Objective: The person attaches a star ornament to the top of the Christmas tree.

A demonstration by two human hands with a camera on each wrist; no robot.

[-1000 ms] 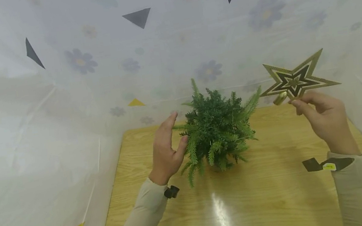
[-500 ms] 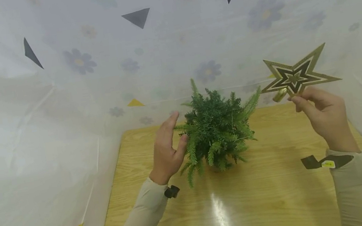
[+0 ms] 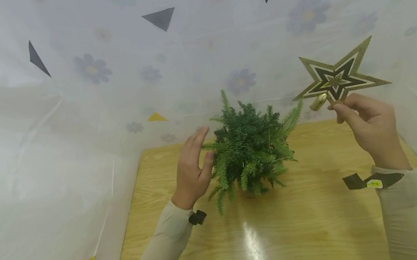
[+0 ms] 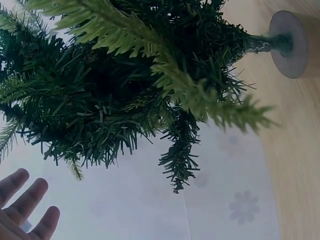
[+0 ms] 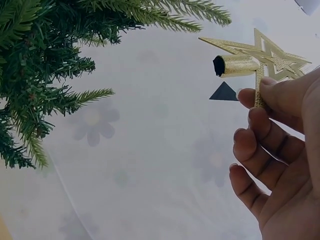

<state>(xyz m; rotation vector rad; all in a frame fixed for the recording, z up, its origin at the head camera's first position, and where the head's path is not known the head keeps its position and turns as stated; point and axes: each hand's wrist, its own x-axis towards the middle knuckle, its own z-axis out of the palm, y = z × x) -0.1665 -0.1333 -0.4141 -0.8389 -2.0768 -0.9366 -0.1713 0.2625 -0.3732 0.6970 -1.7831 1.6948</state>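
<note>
A small artificial Christmas tree stands upright on the table; its round base shows in the left wrist view. At its left side is my left hand, fingers extended and thumb apart, close to the branches; whether it touches them I cannot tell. My right hand pinches one point of a gold star tree topper between thumb and forefinger, raised to the right of the tree. In the right wrist view the topper's hollow gold tube points toward the tree.
The wooden table carries the tree near its back edge. White plastic sheeting with printed flowers and dark and yellow triangles encloses the back and sides.
My right hand has lifted the star tree topper upward, with the star tilting to face the head camera more. The left hand has barely shifted, and the tree stays in place.
</note>
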